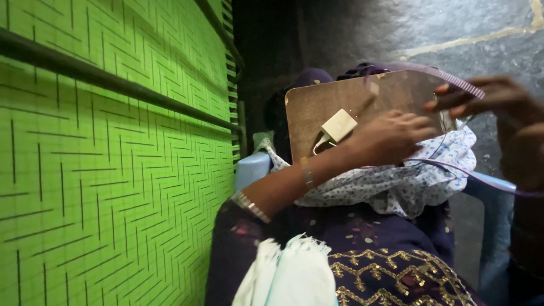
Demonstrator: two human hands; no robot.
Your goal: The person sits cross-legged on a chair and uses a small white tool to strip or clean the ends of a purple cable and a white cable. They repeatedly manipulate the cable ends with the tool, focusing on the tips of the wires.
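The left hand (391, 136) lies palm-down on a white flowered cloth (396, 181) at the lower edge of a brown board (340, 96), fingers curled, gripping nothing I can make out; the right hand (487, 99) pinches a measuring tape (447, 76) shut between its fingertips; the tape's long axis runs up-left to down-right; a white chalk block (339, 125) rests on the board.

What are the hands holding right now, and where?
Right hand pinches the measuring tape near its end; left hand presses on the floral cloth.
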